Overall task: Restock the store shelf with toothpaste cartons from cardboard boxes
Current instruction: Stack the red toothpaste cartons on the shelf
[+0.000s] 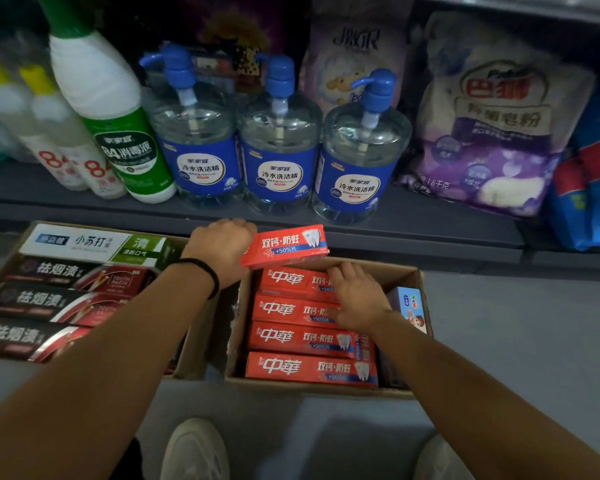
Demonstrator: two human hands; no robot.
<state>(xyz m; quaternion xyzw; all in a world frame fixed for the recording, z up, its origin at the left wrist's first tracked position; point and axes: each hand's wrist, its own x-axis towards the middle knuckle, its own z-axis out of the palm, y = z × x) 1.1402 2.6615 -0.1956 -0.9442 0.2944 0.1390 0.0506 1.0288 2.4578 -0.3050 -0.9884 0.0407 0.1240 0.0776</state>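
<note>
Two bare arms reach out over the boxes on the floor. The left hand grips a red toothpaste carton above the right box. The right hand lies flat, fingers loose, on the red cartons packed inside.

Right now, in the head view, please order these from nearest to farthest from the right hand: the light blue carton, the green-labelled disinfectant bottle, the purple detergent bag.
From the right hand:
1. Light blue carton, just right, same box.
2. Purple detergent bag, shelf, upper right.
3. Green-labelled disinfectant bottle, shelf, upper left.
</note>
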